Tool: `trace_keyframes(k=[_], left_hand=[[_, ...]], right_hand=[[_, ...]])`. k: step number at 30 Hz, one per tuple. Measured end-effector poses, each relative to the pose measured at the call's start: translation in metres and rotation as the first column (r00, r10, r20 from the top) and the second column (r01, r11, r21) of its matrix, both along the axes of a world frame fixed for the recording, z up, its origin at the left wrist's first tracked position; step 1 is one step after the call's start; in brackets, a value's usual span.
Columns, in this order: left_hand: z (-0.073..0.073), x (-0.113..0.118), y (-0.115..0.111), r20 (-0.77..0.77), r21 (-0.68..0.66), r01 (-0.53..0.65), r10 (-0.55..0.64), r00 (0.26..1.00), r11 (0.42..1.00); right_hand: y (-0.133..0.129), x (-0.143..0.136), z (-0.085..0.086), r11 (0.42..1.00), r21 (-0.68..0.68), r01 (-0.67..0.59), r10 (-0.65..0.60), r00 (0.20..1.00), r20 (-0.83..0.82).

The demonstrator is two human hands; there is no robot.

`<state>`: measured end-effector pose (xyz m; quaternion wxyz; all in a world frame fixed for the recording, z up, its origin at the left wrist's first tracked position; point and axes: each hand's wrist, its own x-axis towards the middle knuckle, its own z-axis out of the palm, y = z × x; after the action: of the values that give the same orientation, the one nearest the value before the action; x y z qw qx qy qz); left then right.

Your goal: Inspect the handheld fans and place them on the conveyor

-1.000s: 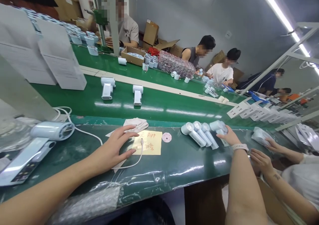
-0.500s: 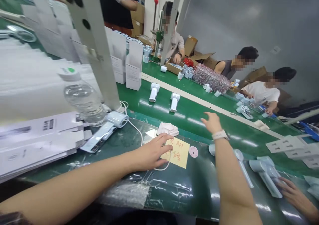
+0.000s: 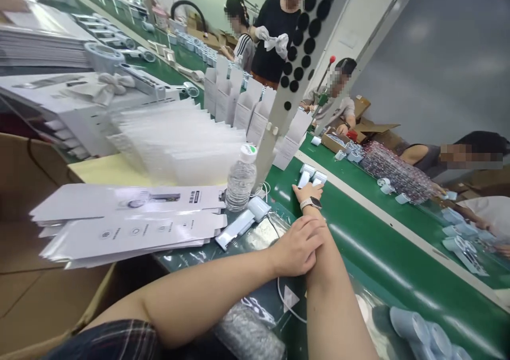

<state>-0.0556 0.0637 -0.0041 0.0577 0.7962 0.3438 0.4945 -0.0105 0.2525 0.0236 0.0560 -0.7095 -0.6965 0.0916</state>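
Observation:
My right hand (image 3: 308, 193) is stretched out over the green belt, thumb and fingers apart, at the handle ends of two light-blue handheld devices (image 3: 306, 174) with round heads. Whether the fingers touch them I cannot tell. My left hand (image 3: 299, 245) lies across my right forearm just behind the watch (image 3: 311, 203), fingers loosely bent and holding no object. Left of my hands, another light-blue device (image 3: 240, 226) lies on the bench beside a clear water bottle (image 3: 241, 182) with a white cap.
Flat printed cartons (image 3: 135, 227) and a pile of translucent sleeves (image 3: 187, 147) cover the left side. A perforated metal post (image 3: 279, 116) rises beyond the bottle. Upright white boxes (image 3: 249, 110) line the belt (image 3: 370, 232). More light-blue devices (image 3: 412, 325) lie at lower right. Several co-workers sit or stand beyond.
The view has swung left. My right hand has reached to the two devices on the belt. My left hand has gone from above the yellow note onto my right forearm.

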Motion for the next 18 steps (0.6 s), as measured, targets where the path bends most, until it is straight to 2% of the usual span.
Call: trace_keyframes(k=[2,3,4,6,7,8,9,12,15,18], left_hand=[[0.001,-0.001,0.003,0.074,-0.154,0.051,-0.04,0.996,0.987],[0.001,0.0,0.006,0.204,-0.285,0.117,-0.059,0.977,0.951],[0.001,0.001,0.009,0.388,-0.419,0.217,-0.042,0.921,0.881],[-0.002,0.003,0.018,0.711,-0.575,0.459,0.138,0.689,0.677],[-0.004,0.005,0.023,0.787,-0.587,0.557,0.252,0.563,0.587],[-0.006,0.007,0.028,0.815,-0.578,0.626,0.346,0.465,0.523],[-0.008,0.009,0.032,0.823,-0.563,0.669,0.403,0.401,0.484],[-0.011,0.015,0.035,0.835,-0.476,0.794,0.479,0.271,0.379],[-0.007,0.019,0.024,0.83,-0.375,0.898,0.515,0.215,0.229],[-0.005,0.015,0.015,0.84,-0.293,0.952,0.499,0.213,0.088]], right_hand=[[-0.004,0.008,0.007,1.0,0.0,0.025,-0.025,1.0,-0.005],[-0.007,0.016,0.013,1.0,-0.003,0.03,-0.03,0.999,-0.022],[-0.011,0.026,0.019,1.0,-0.01,0.013,-0.013,0.999,-0.043],[-0.027,0.051,0.032,0.999,-0.012,-0.049,0.047,0.993,-0.104],[-0.041,0.063,0.037,0.996,-0.007,-0.086,0.084,0.987,-0.138],[-0.057,0.075,0.04,0.992,0.001,-0.122,0.121,0.978,-0.169],[-0.077,0.085,0.041,0.988,0.011,-0.157,0.156,0.968,-0.196],[-0.146,0.106,0.034,0.966,0.034,-0.257,0.257,0.934,-0.247],[-0.203,0.121,0.025,0.946,0.105,-0.306,0.323,0.894,-0.311],[-0.229,0.145,0.022,0.959,0.147,-0.244,0.284,0.794,-0.537]])
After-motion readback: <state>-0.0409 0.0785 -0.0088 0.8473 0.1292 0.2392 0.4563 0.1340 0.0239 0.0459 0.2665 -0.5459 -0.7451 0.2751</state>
